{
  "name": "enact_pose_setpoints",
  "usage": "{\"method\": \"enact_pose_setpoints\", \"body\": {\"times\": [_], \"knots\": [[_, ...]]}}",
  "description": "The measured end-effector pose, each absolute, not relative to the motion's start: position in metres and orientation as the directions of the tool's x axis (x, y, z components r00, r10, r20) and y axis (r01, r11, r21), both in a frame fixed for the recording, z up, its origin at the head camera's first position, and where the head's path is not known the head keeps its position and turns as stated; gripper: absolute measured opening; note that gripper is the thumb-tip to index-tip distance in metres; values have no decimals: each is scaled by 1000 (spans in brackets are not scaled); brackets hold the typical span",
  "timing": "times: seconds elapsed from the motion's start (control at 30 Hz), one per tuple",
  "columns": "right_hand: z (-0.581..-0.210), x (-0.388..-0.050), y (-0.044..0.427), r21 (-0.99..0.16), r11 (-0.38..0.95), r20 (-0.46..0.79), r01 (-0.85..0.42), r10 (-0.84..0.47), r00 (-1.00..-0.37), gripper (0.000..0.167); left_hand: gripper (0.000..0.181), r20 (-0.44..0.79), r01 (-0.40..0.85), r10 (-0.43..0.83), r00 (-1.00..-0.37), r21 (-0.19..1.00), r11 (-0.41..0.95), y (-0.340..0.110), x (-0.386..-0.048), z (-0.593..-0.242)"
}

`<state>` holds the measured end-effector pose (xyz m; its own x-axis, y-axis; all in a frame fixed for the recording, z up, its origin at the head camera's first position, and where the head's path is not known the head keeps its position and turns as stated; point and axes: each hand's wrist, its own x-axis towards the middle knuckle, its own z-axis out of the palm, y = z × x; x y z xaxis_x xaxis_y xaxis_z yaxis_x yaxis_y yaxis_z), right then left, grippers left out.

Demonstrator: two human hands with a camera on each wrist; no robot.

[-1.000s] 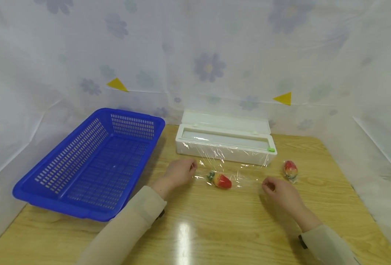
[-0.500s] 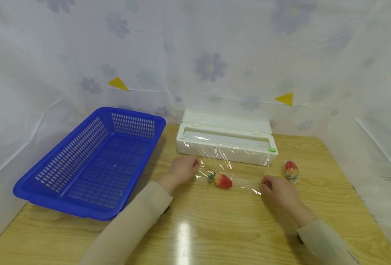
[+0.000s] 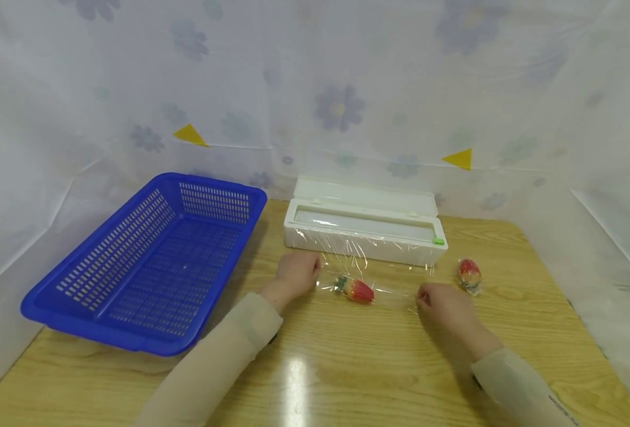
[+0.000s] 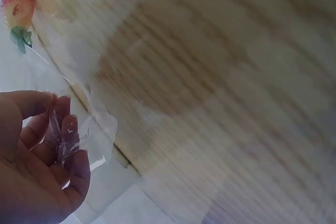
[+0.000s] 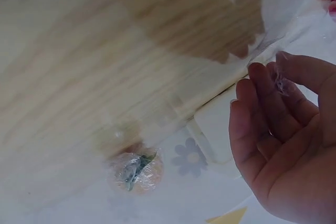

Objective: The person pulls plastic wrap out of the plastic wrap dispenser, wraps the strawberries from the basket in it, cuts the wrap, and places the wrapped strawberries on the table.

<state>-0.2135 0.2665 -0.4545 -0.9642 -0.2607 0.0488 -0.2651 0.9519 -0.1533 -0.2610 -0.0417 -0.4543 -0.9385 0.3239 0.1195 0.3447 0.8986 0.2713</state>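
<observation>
The left hand (image 3: 296, 274) and right hand (image 3: 448, 305) pinch clear cling film (image 3: 391, 295); between them lies a red-and-yellow strawberry (image 3: 360, 291), near the open white cling-film dispenser (image 3: 365, 244).

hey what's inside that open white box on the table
Through the opening of the white box, a long pale surface shows. Clear film stretches from the box to the left hand and right hand. The front wall hides whatever lies deeper.

I'm working in a curtained-off spot, can't tell home or lab: pale sheets (image 3: 390, 71) are hanging round my wood-grain table (image 3: 368, 373), yellow triangles (image 3: 458, 159) sticking to the flowery back one.
</observation>
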Motion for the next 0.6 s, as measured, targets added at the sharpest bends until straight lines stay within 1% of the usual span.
{"method": "enact_pose_setpoints", "body": {"times": [0.27,0.47,0.6], "knots": [[-453,-218,263,-64,960,25,-274,-273,-962,6,10,67,333,327,-943,203,921,-41,-261,-456],[-449,-218,260,-15,960,62,-280,-279,-958,15,6,48,318,314,-948,139,938,-38,-261,-456],[-446,-218,259,-3,960,28,-280,-280,-960,19,10,15,305,305,-952,111,946,-35,-261,-455]]}}
